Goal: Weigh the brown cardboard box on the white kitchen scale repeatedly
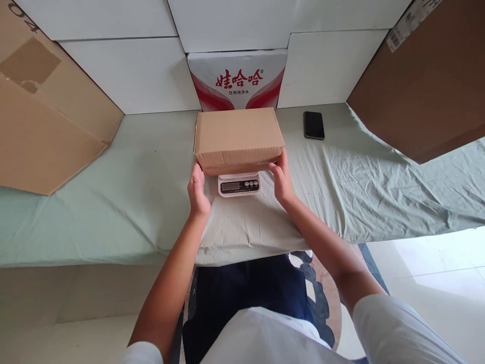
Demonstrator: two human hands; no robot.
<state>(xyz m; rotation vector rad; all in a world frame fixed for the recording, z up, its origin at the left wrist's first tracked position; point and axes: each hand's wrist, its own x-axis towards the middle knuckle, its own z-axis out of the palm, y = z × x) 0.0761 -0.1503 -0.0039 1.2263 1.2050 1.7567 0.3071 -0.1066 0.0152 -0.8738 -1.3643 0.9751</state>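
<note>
A closed brown cardboard box (238, 132) is over a small white digital kitchen scale (238, 186), hiding most of it. Only the scale's front, with a dark display and several buttons, shows below the box. My left hand (198, 191) grips the box's near left corner, and my right hand (282, 178) grips the near right corner with the thumb on the front face. Some of the fingers are hidden behind the box's sides. Whether the box rests its weight on the scale, I cannot tell.
A black phone (314, 125) lies on the green cloth (151, 167) to the right. Behind the box stands a white and red carton (238, 76) against white panels. Large cardboard sheets (45, 121) flank the left side, and another brown cardboard (428, 91) the right.
</note>
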